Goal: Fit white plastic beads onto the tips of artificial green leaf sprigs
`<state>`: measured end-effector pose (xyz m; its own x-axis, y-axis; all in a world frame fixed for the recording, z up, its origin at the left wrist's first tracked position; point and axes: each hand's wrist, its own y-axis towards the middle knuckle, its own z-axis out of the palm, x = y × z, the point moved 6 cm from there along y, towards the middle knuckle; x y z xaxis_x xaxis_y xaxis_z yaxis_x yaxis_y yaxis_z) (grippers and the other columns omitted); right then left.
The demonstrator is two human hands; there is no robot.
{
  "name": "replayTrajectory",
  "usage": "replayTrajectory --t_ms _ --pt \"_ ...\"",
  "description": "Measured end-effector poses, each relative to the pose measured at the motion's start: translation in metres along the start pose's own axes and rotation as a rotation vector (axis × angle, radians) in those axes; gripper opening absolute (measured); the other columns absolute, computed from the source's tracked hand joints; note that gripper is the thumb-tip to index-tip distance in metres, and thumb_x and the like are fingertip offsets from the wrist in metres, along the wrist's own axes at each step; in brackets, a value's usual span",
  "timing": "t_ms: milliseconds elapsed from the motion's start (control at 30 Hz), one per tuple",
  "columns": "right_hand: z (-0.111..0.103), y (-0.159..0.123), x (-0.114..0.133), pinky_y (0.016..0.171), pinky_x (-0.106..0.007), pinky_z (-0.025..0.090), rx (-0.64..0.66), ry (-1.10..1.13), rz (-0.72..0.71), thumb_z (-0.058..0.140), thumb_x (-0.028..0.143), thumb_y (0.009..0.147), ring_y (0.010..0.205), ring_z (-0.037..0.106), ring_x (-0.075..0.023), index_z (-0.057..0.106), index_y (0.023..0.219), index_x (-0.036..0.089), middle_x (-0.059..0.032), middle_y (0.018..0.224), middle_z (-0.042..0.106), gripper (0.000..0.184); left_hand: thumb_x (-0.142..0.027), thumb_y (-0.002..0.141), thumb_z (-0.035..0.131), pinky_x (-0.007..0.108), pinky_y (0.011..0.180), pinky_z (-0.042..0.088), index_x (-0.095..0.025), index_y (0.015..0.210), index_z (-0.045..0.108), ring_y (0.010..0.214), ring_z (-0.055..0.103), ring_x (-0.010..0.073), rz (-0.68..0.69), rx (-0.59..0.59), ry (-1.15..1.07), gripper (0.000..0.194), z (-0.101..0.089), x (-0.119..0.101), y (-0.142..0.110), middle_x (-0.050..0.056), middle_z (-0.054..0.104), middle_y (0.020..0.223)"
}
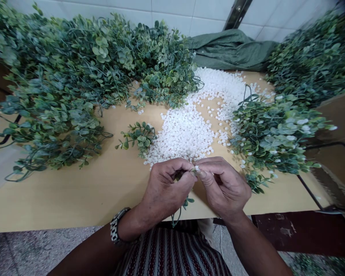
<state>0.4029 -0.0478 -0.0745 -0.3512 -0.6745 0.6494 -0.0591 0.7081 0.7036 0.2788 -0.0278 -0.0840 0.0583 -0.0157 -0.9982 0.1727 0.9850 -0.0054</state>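
My left hand [167, 188] is closed in a pinch on an artificial leaf sprig [187, 202], whose leaves and looped stem hang below the fingers. My right hand [228, 187] meets it, thumb and forefinger pinching a small white bead-like piece [196, 168] at the sprig's tip. Whether the piece sits on the stem or only touches it, I cannot tell. Just beyond my hands spreads a pile of similar white pieces [185, 132]. A short loose sprig [142, 138] lies against the pile's left edge.
Heaped green artificial foliage [74, 65] covers the table's back left. Sprigs with white tips [278, 132] lie at the right, with more foliage [319, 61] behind them. A dark green cloth sack [232, 48] rests against the tiled wall. A cardboard box [337, 138] stands at the right edge.
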Motion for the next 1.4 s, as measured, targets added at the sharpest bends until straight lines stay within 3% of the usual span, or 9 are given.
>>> replayTrajectory --t_ms 767,867,967,1033,1100,1233,1300,1400 --pt "0.006 -0.003 0.002 0.068 -0.034 0.058 0.081 -0.107 -0.112 0.060 0.005 0.081 0.080 0.068 -0.0180 0.064 0.100 0.022 -0.0031 0.081 0.071 0.026 -0.009 0.068 0.054 0.020 0.044 0.037 -0.016 0.054 0.061 0.044 0.047 0.0079 -0.035 -0.073 0.007 0.017 -0.004 0.010 0.002 -0.004 0.056 0.048" --pt "0.000 0.001 0.002 0.069 -0.031 0.058 0.125 -0.070 -0.062 0.059 0.007 0.083 0.083 0.068 -0.0168 0.065 0.103 0.020 -0.0040 0.085 0.071 0.025 -0.012 0.070 0.059 0.022 0.046 0.039 -0.016 0.057 0.062 0.045 0.049 0.0088 -0.089 -0.023 -0.124 0.013 -0.004 0.012 0.005 -0.003 0.057 0.048" --pt "-0.017 0.004 -0.004 0.073 -0.031 0.057 0.072 -0.022 0.083 0.059 0.012 0.086 0.086 0.067 -0.0158 0.064 0.108 0.021 -0.0042 0.093 0.071 0.025 -0.015 0.071 0.063 0.023 0.051 0.044 -0.016 0.063 0.062 0.049 0.054 0.0103 -0.104 0.020 -0.365 0.008 -0.006 0.009 0.007 0.000 0.064 0.056" --pt "-0.025 0.003 -0.008 0.079 -0.033 0.056 0.062 -0.016 0.143 0.060 0.017 0.086 0.091 0.066 -0.0168 0.065 0.109 0.022 -0.0050 0.097 0.070 0.023 -0.016 0.072 0.065 0.024 0.055 0.046 -0.017 0.065 0.062 0.052 0.054 0.0104 -0.063 0.022 -0.466 0.008 -0.010 0.004 0.006 0.002 0.067 0.061" --pt "-0.024 0.000 -0.013 0.082 -0.034 0.055 0.134 0.022 0.217 0.061 0.024 0.087 0.095 0.064 -0.0176 0.064 0.111 0.022 -0.0063 0.102 0.068 0.024 -0.018 0.073 0.067 0.025 0.059 0.047 -0.018 0.065 0.063 0.055 0.055 0.0110 0.014 0.029 -0.519 0.009 -0.012 -0.002 0.005 0.001 0.066 0.061" --pt "-0.010 -0.014 -0.019 0.084 -0.033 0.055 0.298 0.204 0.405 0.062 0.041 0.085 0.095 0.063 -0.0173 0.053 0.126 0.024 -0.0085 0.112 0.063 0.045 -0.021 0.075 0.069 0.029 0.071 0.050 -0.021 0.065 0.063 0.061 0.056 0.0123 0.210 0.025 -0.586 0.012 -0.013 -0.016 0.001 -0.001 0.062 0.060" --pt "-0.005 -0.018 -0.013 0.086 -0.034 0.054 0.363 0.235 0.398 0.064 0.047 0.082 0.101 0.060 -0.0185 0.048 0.132 0.027 -0.0102 0.123 0.057 0.056 -0.021 0.077 0.069 0.030 0.075 0.050 -0.021 0.065 0.063 0.060 0.055 0.0115 0.277 -0.018 -0.585 0.013 -0.012 -0.020 -0.001 -0.002 0.061 0.061" --pt "-0.003 -0.020 0.002 0.093 -0.037 0.052 0.422 0.185 0.264 0.069 0.053 0.074 0.120 0.052 -0.0233 0.045 0.136 0.030 -0.0115 0.143 0.040 0.071 -0.019 0.078 0.068 0.029 0.079 0.050 -0.023 0.066 0.064 0.064 0.056 0.0119 0.312 -0.105 -0.580 0.013 -0.008 -0.023 -0.004 -0.003 0.062 0.064"
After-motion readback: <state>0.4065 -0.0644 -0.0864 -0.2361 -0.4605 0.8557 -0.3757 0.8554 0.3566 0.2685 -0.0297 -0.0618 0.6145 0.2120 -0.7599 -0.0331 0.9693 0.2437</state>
